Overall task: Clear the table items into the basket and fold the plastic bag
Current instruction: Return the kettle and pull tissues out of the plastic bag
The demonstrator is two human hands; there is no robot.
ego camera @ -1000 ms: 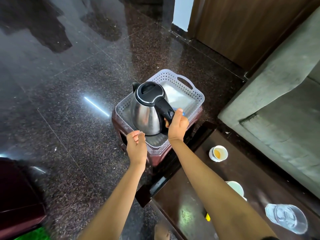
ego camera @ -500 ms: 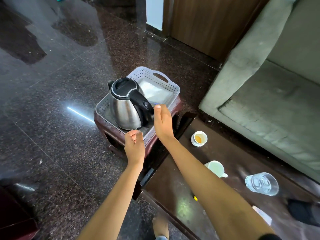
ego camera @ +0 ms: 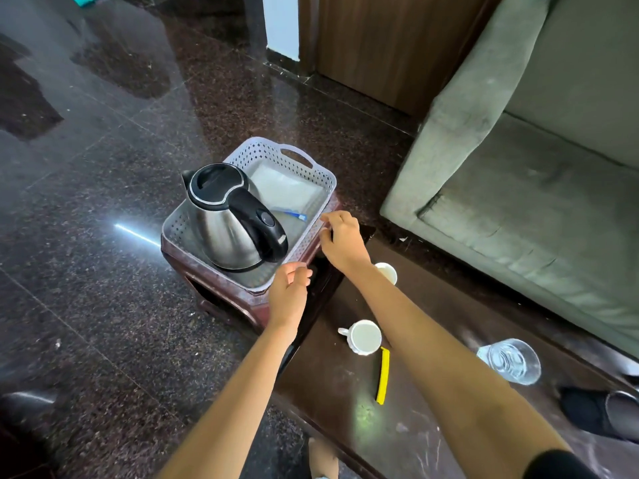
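Note:
A steel kettle (ego camera: 228, 219) with a black handle stands in the near half of the white perforated basket (ego camera: 304, 167), which rests on a dark red stool (ego camera: 221, 299). A folded clear plastic bag (ego camera: 283, 191) lies in the basket's far half. My right hand (ego camera: 344, 242) hovers at the basket's right rim, fingers loosely curled, holding nothing. My left hand (ego camera: 288, 292) is at the basket's near corner, also empty. On the dark table (ego camera: 332, 392) stand a white mug (ego camera: 363, 337), a small cup (ego camera: 387, 271) partly behind my right arm, a clear glass (ego camera: 511, 361) and a yellow comb (ego camera: 383, 375).
A grey-green sofa (ego camera: 536, 160) fills the right side behind the table. A black slipper (ego camera: 594, 409) lies on the table's right end. Glossy dark granite floor (ego camera: 86, 236) spreads to the left. My foot (ego camera: 323, 458) shows below the table edge.
My right hand let go of the kettle handle and drew back to the basket's right rim. The kettle now stands in the basket. The view swung right, showing more of the table.

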